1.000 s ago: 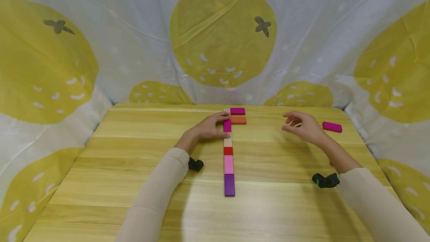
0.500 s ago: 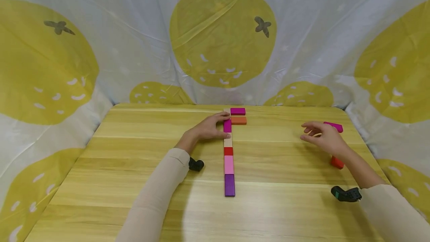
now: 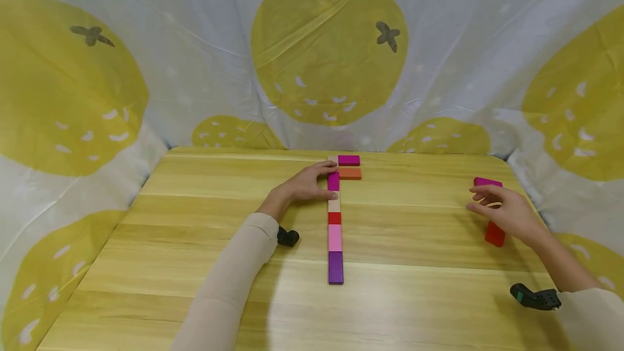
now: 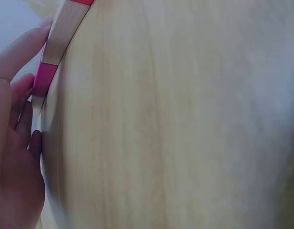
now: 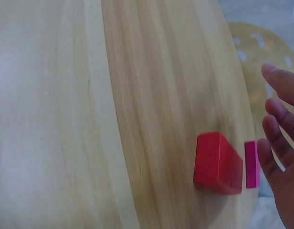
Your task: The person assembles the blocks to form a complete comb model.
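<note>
A straight row of blocks runs away from me down the middle of the table: a purple block (image 3: 336, 268), a pink block (image 3: 335, 238), a small red block (image 3: 334, 218), a bare wood block (image 3: 334, 205), a magenta block (image 3: 333, 181) and another pale one at the far end. My left hand (image 3: 304, 184) rests on the far part, its thumb touching the bare wood block and its fingertips near the far end. At the right, my right hand (image 3: 514, 213) hovers with loosely bent fingers, holding nothing. Close by are a larger red block (image 5: 216, 162) and a magenta block (image 3: 487, 181).
Right of the row's far end lie a magenta block (image 3: 349, 160) and an orange block (image 3: 350, 174). The wooden table (image 3: 419, 297) ends at a hanging white cloth (image 3: 209, 42) with yellow fruit prints. Dark devices (image 3: 533, 298) sit at both wrists.
My right hand has moved right and nearer to me, toward the right-hand blocks. The larger red block has come into view beneath it. My left hand stays on the row.
</note>
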### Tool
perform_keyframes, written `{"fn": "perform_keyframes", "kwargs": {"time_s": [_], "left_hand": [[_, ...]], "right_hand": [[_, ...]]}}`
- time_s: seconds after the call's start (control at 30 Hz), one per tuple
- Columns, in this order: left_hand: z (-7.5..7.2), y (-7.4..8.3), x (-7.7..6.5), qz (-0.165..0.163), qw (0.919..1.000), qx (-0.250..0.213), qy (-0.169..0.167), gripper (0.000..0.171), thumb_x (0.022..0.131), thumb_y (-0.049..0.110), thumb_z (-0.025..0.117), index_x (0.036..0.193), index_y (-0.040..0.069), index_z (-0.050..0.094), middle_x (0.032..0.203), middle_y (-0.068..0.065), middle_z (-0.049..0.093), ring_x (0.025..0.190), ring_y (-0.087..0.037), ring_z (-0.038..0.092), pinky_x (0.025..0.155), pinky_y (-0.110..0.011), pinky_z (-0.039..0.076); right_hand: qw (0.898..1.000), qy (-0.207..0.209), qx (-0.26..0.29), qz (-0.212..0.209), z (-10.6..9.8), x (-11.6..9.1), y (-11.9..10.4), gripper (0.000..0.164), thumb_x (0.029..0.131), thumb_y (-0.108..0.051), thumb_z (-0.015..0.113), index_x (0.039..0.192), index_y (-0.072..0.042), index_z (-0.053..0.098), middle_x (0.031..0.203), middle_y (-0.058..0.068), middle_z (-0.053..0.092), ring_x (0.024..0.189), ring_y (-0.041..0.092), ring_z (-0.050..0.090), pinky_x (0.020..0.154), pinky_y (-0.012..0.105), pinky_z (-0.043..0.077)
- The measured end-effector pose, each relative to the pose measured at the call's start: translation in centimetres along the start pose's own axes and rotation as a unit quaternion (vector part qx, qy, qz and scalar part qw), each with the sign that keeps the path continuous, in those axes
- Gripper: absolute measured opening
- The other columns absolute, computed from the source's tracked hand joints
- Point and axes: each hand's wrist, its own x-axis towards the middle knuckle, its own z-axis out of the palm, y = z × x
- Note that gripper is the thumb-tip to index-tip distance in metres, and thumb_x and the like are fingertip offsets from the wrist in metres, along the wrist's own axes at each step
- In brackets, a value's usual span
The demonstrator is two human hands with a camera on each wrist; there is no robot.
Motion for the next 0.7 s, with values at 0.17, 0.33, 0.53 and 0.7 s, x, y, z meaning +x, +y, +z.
{"fn": "perform_keyframes", "kwargs": {"time_s": [0.17,0.33,0.53,0.7], "left_hand": [[0.0,0.1,-0.1,0.002,1.0,0.001,0.001,0.084,0.089,0.042,0.082,0.159,0.014,0.044,0.166,0.005,0.031,0.154,-0.018,0.022,0.122,-0.035,0.023],[-0.1,0.2,-0.1,-0.001,1.0,0.0,0.0,0.084,0.089,0.042,0.082,0.159,0.015,0.045,0.166,0.005,0.031,0.154,-0.018,0.021,0.122,-0.035,0.022],[-0.1,0.1,-0.1,-0.005,1.0,0.0,0.001,0.084,0.089,0.044,0.081,0.159,0.016,0.044,0.166,0.007,0.03,0.154,-0.018,0.021,0.122,-0.036,0.023],[0.0,0.0,-0.1,-0.003,1.0,0.005,-0.001,0.084,0.089,0.043,0.082,0.159,0.016,0.045,0.166,0.006,0.03,0.154,-0.017,0.021,0.122,-0.035,0.023]], "right_hand": [[1.0,-0.002,0.0,0.007,-0.6,-0.8,1.0,0.042,0.095,-0.025,0.079,0.124,0.003,0.069,0.116,0.022,0.068,0.093,-0.011,0.05,0.074,0.005,0.045],[0.999,-0.036,0.012,0.005,-1.3,-2.2,2.1,0.043,0.095,-0.022,0.078,0.129,0.002,0.068,0.125,0.008,0.064,0.105,-0.003,0.048,0.078,0.005,0.045],[0.996,-0.087,0.027,-0.022,-1.9,-3.8,3.9,0.037,0.098,-0.011,0.073,0.132,0.001,0.066,0.126,-0.015,0.06,0.11,-0.017,0.045,0.081,0.01,0.047],[0.992,-0.123,0.025,-0.014,-2.1,-4.6,4.8,0.04,0.094,0.002,0.066,0.134,-0.003,0.067,0.135,-0.014,0.052,0.114,-0.02,0.037,0.079,0.018,0.047]]}}
